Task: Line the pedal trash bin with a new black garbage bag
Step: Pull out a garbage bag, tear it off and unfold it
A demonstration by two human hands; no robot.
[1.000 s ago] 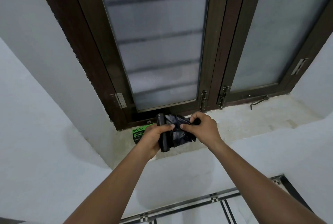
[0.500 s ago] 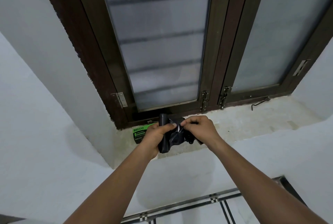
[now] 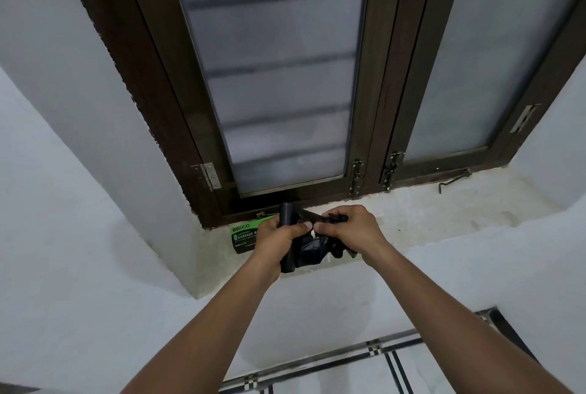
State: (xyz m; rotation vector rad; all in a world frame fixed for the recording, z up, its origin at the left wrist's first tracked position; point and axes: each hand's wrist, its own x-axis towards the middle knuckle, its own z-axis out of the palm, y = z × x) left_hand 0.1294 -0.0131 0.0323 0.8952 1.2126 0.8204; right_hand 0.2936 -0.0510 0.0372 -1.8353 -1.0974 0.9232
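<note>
Both hands work over the near edge of a pale window sill [image 3: 428, 203], in front of a dark-framed window [image 3: 374, 76] with frosted panes. The left hand [image 3: 279, 243] is wrapped around a black roll of garbage bags [image 3: 287, 214], held roughly upright; the roll's top end sticks out above the hand on the far side and its bottom end shows below the hand, near the sill's edge. That grip is closed firmly on the roll. The right hand [image 3: 352, 231] sits just to the right, its thumb and forefinger narrowed to a pinch on a loose black bag [image 3: 309, 251] that comes off the roll. The crumpled plastic bunches between the two hands and hangs a little below them, with a flat strip stretched from the roll's upper part across to the right hand's fingers. The thumbs of the two hands nearly touch. Behind the left hand, on the sill, lies a green and black package [image 3: 244, 236] printed with "BECO" and "GARBAGE", partly hidden by the hand. A small metal hook [image 3: 453, 178] lies on the sill far right.
</note>
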